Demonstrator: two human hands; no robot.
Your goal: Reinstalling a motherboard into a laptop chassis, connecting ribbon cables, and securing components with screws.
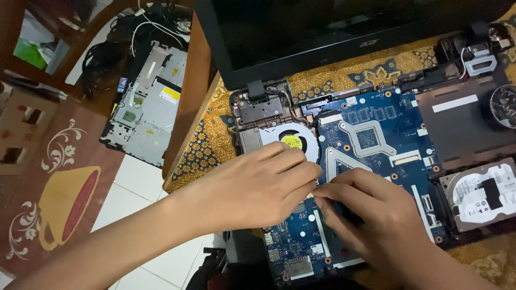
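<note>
My left hand [258, 188] and right hand [371, 215] meet fingertip to fingertip, pinching something too small to identify on the blue circuit board [376, 134] beneath them; the fan [293, 140] sits just beyond my left fingers.

Single head-worn view, looking steeply down from close above at an opened laptop's blue circuit board [371, 139] on a patterned cloth [215, 134]. Left hand [258, 185] and right hand [371, 215] near frame centre; floor tiles [145, 182] at left.
</note>
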